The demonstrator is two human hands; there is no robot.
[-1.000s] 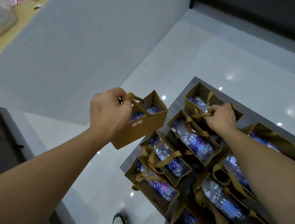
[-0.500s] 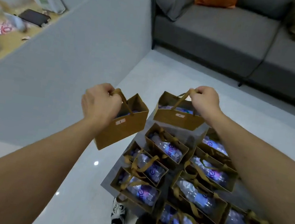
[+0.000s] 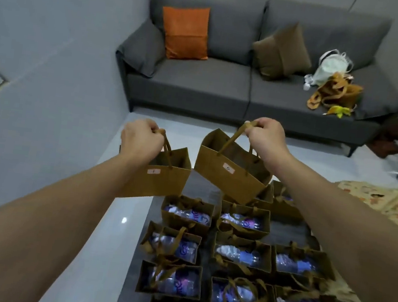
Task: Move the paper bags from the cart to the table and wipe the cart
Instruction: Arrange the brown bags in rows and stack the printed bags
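My left hand (image 3: pixel 141 141) grips the ribbon handles of a brown paper bag (image 3: pixel 162 179) with a small label, held in the air over the cart's far left corner. My right hand (image 3: pixel 266 137) grips the handles of a second brown paper bag (image 3: pixel 230 172), also lifted and tilted. Below them the dark grey cart top (image 3: pixel 288 233) carries several more brown paper bags (image 3: pixel 186 213), each with a water bottle lying inside.
A grey sofa (image 3: pixel 201 86) stands ahead with an orange cushion (image 3: pixel 186 32), a brown cushion (image 3: pixel 281 50) and a heap of bags (image 3: pixel 333 92). A grey wall (image 3: pixel 38 81) runs along the left. A patterned rug (image 3: pixel 387 201) lies on the white tiled floor to the right.
Both hands have risen with their bags; the right bag has come clear of the cart. My view has tilted up, bringing the whole sofa into sight.
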